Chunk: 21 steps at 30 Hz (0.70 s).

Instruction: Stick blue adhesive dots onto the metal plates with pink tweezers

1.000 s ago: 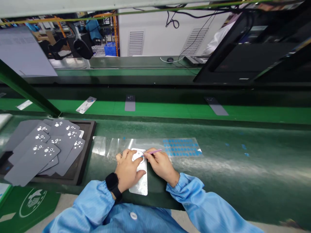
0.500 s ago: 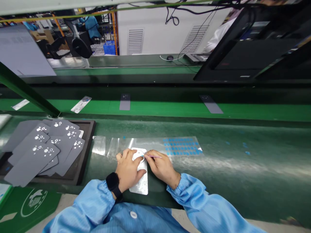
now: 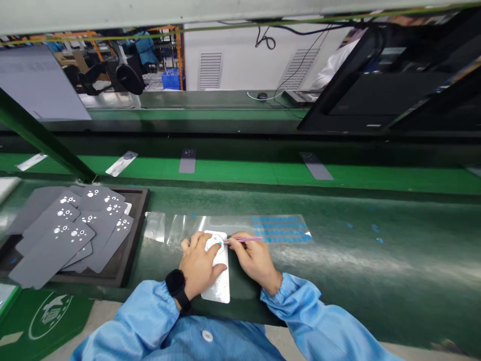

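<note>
A shiny white phone back cover [image 3: 221,288] lies on the green bench in front of me. My left hand [image 3: 202,263] rests spread over its left side, with fingertips by the round camera area and the thumb across the middle. A small blue sticker [image 3: 220,243] shows in that round area. My right hand [image 3: 256,258] pinches pink tweezers [image 3: 246,239], whose tip is just right of the sticker. Whether the tip touches the cover I cannot tell. Behind both hands lies a clear film sheet [image 3: 221,222] with rows of blue dots on its right part.
At left, a black tray [image 3: 130,240] holds a loose pile of grey phone-shaped sheets [image 3: 48,253]. Beyond the bench runs a green conveyor belt [image 3: 240,170] carrying several flat covers. A green post [image 3: 41,133] slants at left. Small blue bits [image 3: 379,240] lie on the right.
The tweezers have drawn back slightly to the right, off the blue sticker. Covers on the belt have shifted left, and another appears at the right edge. My left hand stays put.
</note>
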Tool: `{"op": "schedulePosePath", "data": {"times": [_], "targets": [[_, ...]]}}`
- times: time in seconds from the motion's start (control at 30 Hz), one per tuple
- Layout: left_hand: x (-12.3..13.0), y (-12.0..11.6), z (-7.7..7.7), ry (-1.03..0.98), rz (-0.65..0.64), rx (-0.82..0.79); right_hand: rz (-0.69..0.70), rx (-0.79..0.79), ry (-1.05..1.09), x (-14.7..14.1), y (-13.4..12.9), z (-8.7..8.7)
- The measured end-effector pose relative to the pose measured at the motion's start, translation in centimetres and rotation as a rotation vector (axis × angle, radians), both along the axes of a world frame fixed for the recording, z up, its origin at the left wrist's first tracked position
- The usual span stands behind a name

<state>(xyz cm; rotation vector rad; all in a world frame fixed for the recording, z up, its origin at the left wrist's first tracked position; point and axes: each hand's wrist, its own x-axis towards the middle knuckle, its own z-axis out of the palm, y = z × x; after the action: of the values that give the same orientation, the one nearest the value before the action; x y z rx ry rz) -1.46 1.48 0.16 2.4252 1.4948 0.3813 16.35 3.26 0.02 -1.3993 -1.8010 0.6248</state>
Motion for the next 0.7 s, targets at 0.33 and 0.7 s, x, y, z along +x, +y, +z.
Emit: {"op": "schedulePosePath", "data": {"times": [0.33,0.7], "targets": [[0.4,-0.6,-1.3,0.002,0.098,0.197,0.149,-0.331,-0.380,-1.4,3.0,2.6],[-1.9,4.0,4.0,-0.175,0.305,0.493,-0.143,-0.219,-0.133,-1.5,17.9,8.5]]}}
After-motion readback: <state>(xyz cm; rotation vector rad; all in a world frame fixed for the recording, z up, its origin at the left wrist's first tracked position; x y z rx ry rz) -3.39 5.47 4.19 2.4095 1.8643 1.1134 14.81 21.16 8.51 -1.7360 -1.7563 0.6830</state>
